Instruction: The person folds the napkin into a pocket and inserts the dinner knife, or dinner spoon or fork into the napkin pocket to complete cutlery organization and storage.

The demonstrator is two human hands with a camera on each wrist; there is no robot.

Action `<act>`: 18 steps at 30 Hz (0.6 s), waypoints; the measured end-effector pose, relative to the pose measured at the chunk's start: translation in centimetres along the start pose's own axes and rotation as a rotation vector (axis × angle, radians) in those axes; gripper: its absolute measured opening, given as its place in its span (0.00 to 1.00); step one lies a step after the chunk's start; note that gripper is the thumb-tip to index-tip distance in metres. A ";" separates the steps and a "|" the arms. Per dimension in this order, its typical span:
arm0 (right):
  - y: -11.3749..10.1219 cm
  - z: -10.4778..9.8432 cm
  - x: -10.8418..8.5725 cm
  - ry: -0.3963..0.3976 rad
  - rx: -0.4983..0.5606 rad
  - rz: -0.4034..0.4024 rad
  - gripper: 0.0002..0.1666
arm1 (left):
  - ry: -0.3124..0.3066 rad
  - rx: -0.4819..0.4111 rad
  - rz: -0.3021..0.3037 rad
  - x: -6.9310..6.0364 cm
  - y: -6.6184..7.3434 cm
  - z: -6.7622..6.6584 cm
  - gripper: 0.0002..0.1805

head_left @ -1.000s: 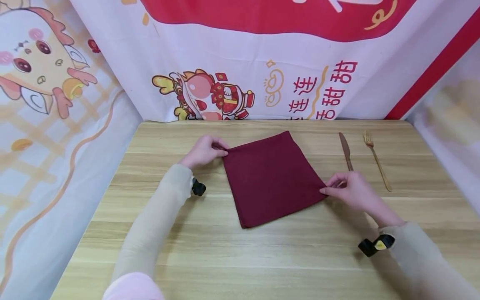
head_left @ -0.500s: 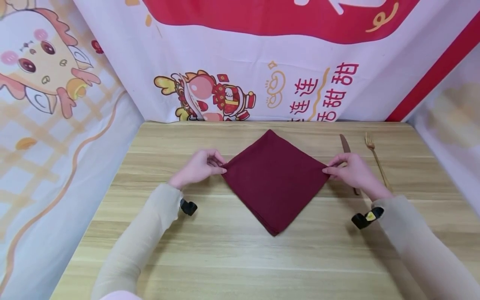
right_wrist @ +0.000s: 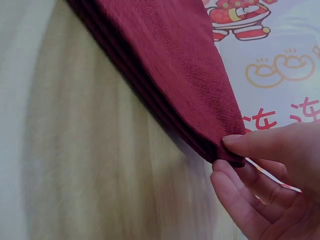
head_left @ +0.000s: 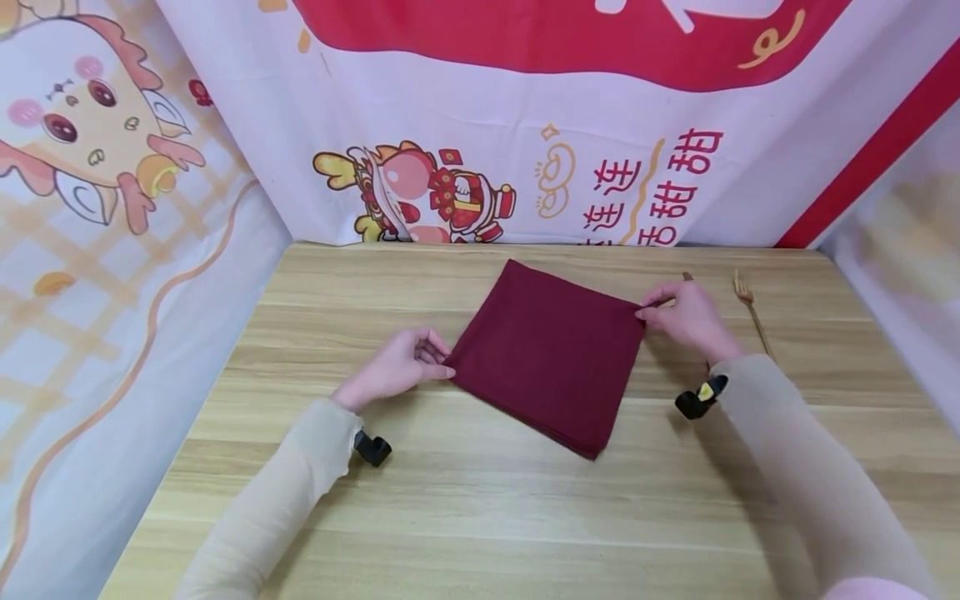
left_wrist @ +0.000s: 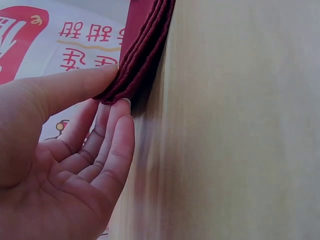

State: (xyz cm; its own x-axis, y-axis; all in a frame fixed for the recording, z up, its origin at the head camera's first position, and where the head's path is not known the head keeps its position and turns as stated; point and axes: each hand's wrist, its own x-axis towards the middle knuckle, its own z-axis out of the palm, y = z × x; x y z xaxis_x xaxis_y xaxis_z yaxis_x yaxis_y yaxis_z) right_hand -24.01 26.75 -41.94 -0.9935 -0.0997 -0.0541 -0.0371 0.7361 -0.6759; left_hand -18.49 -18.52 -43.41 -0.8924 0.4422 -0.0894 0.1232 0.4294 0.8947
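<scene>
- 1 maroon cloth (head_left: 551, 354), folded approx. square, held b/w both hands over mid-to-far part of 1 wood table (head_left: 487, 517); sits skewed, 1 corner to far edge, 1 to near R. Can't tell if its middle touches tabletop.
- Layers: at least 3 edges stacked at L corner in L wrist view; exact no. unclear.
- 2 hands, both gripping, 1 corner ea.
- L hand (head_left: 397, 362): pinches L corner, thumb on top, fingertips under, other fingers loosely bent.
- R hand (head_left: 688, 319): pinches R corner, farther up table than L; thumb on top, fingers below.
- Cutlery: 2 pcs, both R of cloth. 1 knife (head_left: 687, 276), mostly hidden behind R hand; 1 gold fork (head_left: 744, 290), tines to far edge, handle end hidden by R arm.
- 2 beige sleeves (head_left: 277, 492), 1 per arm.
- 2 blk wrist cams (head_left: 372, 448), 1 per wrist.
- 1 white/red printed backdrop (head_left: 555, 108) behind table; 1 printed sheet (head_left: 112, 275) at L side.
</scene>
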 end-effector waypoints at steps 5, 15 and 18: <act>-0.7 0.7 1.5 0.046 0.025 0.020 0.13 | -0.023 0.011 -0.020 -0.7 -0.1 0.5 0.13; -3.7 2.0 4.3 0.177 -0.002 -0.086 0.09 | -0.004 0.063 -0.070 -2.0 0.8 1.5 0.15; -4.7 2.4 5.0 0.195 0.003 -0.112 0.09 | -0.004 0.073 -0.076 -2.1 0.9 1.6 0.16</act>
State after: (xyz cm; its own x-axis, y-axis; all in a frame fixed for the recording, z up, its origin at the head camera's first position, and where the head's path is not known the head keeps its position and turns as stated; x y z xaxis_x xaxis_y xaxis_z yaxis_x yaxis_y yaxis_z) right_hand -28.59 21.19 -40.77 -0.9852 -0.0494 0.1642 -0.1483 0.7254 -0.6722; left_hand -15.78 -17.83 -43.15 -0.8988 0.4092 -0.1572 0.0869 0.5179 0.8510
